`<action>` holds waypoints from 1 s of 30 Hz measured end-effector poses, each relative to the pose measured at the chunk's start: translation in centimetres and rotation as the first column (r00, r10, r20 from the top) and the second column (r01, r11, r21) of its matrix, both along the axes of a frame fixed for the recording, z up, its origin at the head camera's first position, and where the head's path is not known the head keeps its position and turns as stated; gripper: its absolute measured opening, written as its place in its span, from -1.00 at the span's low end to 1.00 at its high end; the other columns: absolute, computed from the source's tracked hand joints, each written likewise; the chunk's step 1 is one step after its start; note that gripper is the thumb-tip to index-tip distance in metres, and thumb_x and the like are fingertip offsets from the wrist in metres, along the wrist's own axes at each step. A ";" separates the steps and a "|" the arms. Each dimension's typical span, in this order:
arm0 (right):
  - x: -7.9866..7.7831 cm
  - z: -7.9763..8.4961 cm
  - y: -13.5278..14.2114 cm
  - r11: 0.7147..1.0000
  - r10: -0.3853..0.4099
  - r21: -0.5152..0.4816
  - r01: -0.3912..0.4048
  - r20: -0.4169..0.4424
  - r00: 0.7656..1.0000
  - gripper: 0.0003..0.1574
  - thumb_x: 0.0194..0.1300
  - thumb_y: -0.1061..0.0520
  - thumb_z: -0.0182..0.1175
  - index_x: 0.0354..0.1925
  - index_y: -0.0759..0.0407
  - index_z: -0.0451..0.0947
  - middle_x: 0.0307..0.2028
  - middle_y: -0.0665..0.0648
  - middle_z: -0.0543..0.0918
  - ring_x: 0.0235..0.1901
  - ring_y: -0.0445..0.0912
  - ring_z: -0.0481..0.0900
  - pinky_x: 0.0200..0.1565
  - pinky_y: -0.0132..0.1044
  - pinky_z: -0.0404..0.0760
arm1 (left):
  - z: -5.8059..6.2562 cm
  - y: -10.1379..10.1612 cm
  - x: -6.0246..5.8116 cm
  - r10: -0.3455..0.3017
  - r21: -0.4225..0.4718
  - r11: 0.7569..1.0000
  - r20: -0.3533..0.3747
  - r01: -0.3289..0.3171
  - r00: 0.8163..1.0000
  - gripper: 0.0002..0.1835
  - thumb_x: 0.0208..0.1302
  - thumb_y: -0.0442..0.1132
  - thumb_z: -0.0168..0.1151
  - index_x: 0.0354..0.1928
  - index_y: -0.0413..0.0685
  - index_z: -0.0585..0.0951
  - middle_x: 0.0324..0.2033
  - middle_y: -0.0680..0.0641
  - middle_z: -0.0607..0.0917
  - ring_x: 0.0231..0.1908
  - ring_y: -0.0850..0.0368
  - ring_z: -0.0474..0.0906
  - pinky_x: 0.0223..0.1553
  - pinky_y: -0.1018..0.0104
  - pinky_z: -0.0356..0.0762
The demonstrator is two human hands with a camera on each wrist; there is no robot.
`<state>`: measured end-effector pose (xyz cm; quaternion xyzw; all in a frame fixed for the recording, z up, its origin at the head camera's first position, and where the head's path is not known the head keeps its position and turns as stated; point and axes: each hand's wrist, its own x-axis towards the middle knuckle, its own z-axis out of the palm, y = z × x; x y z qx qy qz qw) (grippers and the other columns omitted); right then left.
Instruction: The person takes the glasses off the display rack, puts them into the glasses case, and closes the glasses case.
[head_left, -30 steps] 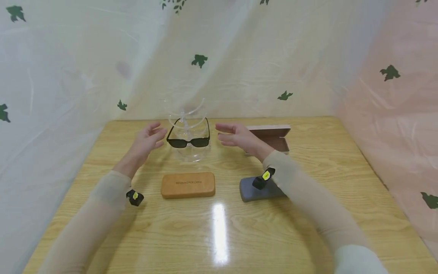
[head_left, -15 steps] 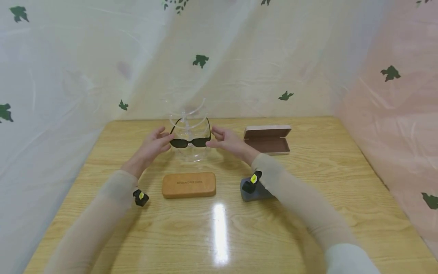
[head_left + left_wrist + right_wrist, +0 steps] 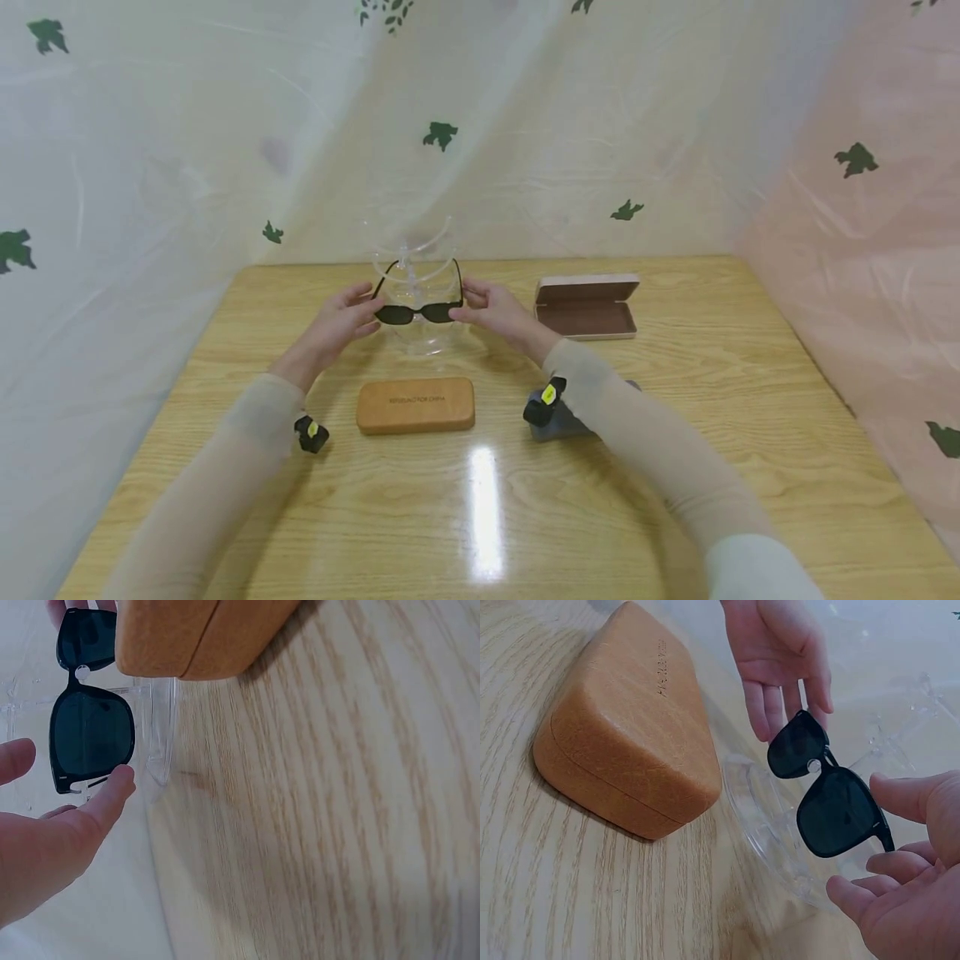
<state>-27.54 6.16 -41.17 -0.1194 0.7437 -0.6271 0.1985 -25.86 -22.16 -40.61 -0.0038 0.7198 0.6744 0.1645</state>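
Observation:
Black-framed sunglasses (image 3: 417,313) with dark lenses rest on a clear acrylic display stand (image 3: 420,340), lenses toward me. My left hand (image 3: 337,325) is at their left end, fingers extended round the frame's corner and a fingertip touching or nearly touching it. At the opposite end, my right hand (image 3: 495,312) has its thumb at the frame's corner, while its other fingers lie loosely beside and below the temple arm (image 3: 885,838). Neither hand visibly pinches the sunglasses. In the right wrist view, space shows between the right hand's lower fingers and the lens.
A tan glasses case (image 3: 416,406), closed, lies in front of the stand. Behind my right forearm is a blue-grey case (image 3: 558,427), partly hidden. An opened case (image 3: 587,307) with a brown inside stands at the back right. A leaf-print curtain (image 3: 510,167) hangs behind the table.
Both hands have moved inward from either side to the ends of the sunglasses. Over the last half second they have barely shifted. The sunglasses remain on the stand.

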 end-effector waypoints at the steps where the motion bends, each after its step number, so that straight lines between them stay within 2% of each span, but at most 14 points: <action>1: 0.0 0.0 -0.1 1.000 -0.004 0.000 0.004 0.001 1.000 -0.02 0.41 0.18 0.31 0.56 0.32 0.00 0.52 0.25 0.17 0.50 0.00 0.14 0.44 -0.19 0.27 | 0.0 0.0 0.0 -0.002 -0.002 1.000 -0.001 0.002 1.000 -0.20 0.57 -0.22 0.07 0.59 -0.28 -0.14 0.52 -0.37 0.06 0.44 -0.24 0.19 0.43 0.02 0.28; 12: -0.2 -0.3 -0.7 0.999 -0.024 -0.030 0.025 0.029 0.999 -0.09 0.40 0.26 0.29 0.55 0.29 0.09 0.46 0.28 0.29 0.46 0.03 0.25 0.36 -0.21 0.40 | 0.1 -0.5 0.2 -0.006 0.010 1.000 -0.006 0.006 1.000 -0.24 0.58 -0.22 0.06 0.59 -0.28 -0.09 0.46 -0.38 0.18 0.38 -0.26 0.30 0.40 0.02 0.33; 22: 0.0 -0.4 -1.3 0.995 -0.019 -0.096 0.023 0.049 0.999 -0.19 0.47 0.30 0.19 0.54 0.30 0.10 0.44 0.27 0.32 0.42 0.02 0.31 0.32 -0.25 0.45 | -0.3 -0.9 0.5 0.021 0.001 1.000 -0.013 -0.021 1.000 -0.27 0.58 -0.22 0.04 0.58 -0.28 -0.04 0.48 -0.35 0.18 0.39 -0.22 0.29 0.41 0.04 0.31; 30: 0.2 -0.1 -0.7 0.984 -0.063 -0.157 0.082 0.125 0.990 -0.22 0.51 0.34 0.09 0.56 0.28 0.05 0.46 0.27 0.31 0.40 0.08 0.34 0.34 -0.08 0.44 | -0.1 -0.3 0.1 0.017 0.050 0.999 -0.030 -0.015 0.999 -0.35 0.60 -0.31 -0.01 0.57 -0.29 0.02 0.47 -0.39 0.21 0.40 -0.26 0.27 0.41 0.05 0.30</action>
